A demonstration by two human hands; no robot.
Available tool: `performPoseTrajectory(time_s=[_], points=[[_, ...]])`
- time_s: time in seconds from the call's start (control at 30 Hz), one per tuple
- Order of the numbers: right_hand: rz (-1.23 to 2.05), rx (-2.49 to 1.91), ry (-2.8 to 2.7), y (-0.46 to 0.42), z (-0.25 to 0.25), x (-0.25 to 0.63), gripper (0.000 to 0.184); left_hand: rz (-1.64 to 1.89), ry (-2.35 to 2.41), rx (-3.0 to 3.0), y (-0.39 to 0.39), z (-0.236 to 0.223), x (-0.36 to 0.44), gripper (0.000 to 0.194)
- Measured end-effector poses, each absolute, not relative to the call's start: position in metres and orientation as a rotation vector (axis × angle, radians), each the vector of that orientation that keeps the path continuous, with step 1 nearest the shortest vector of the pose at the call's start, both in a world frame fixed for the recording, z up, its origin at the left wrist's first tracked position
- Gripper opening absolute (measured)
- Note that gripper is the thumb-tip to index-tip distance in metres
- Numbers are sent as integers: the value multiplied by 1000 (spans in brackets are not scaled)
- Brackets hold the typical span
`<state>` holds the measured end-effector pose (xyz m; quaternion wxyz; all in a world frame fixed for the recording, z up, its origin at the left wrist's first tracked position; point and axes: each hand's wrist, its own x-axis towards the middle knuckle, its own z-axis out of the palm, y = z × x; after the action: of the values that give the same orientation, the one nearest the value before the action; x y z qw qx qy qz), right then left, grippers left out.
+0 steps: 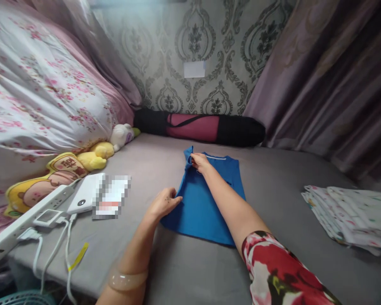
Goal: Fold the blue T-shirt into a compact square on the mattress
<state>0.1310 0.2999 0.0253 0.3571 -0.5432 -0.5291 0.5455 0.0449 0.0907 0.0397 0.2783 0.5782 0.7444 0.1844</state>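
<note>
A blue shirt [203,207] lies spread on the grey bed sheet, its neckline with a white strip facing the wall. At its upper left, my right hand [199,163] pinches the cloth near the shoulder and lifts it a little, so the side edge stands up in a fold. My left hand [167,202] grips the same side edge lower down, the thumb on top and the other fingers partly hidden by the cloth. My right forearm crosses over the middle of the shirt and covers part of it.
A stack of folded patterned cloth [352,216] lies at right. Along the wall rests a black and maroon long bag [193,127]. To the left are plush toys [93,157], a white power bank [89,195], a blurred packet [112,197], a power strip [28,222] and white cables [69,254].
</note>
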Motion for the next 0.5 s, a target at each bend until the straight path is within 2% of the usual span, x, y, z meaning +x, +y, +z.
performPoseTrajectory(time_s=[0.13, 0.27, 0.5], points=[[1484, -1312, -1200, 302, 25, 163, 17, 597, 1985, 1569, 87, 44, 57, 15], [1487, -1282, -1136, 303, 22, 189, 18, 690, 1955, 1595, 84, 46, 77, 14], [1322, -1391, -1228, 298, 7, 225, 20, 664, 1787, 1702, 79, 43, 101, 18]])
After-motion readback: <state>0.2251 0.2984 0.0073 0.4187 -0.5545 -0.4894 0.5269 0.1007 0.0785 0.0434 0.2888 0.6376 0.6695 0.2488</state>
